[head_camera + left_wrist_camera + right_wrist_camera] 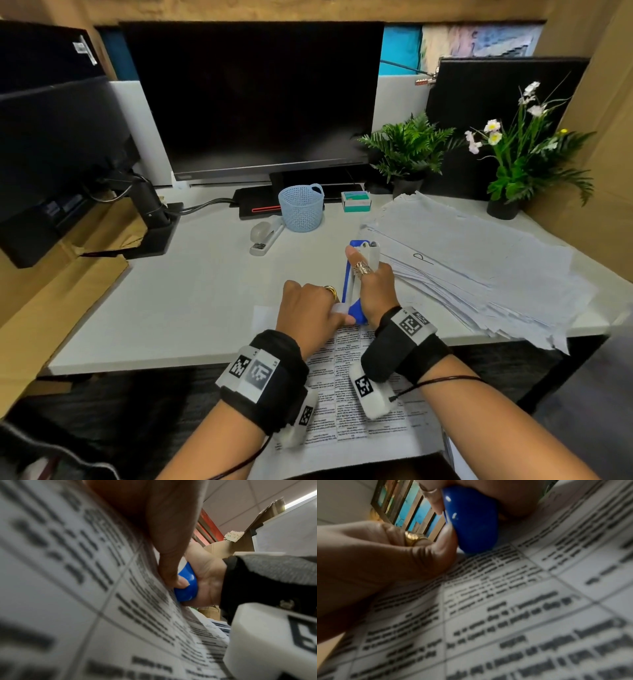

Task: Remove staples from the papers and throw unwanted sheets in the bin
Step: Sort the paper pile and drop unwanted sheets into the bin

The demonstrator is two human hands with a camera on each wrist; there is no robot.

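Note:
A printed sheet set lies over the desk's front edge, its text blurred in both wrist views. On its top end stands a blue and white staple tool, nearly upright, blue rounded end down on the paper. My right hand grips the tool's body, thumb stretched up along it. My left hand has curled fingers, pinching the tool's white lower part; its thumb presses against the blue end and the paper. No staple can be made out.
A thick pile of loose white sheets covers the desk's right side. Behind the hands stand a light blue mesh basket, a grey stapler and a small staple box. A monitor and two potted plants line the back.

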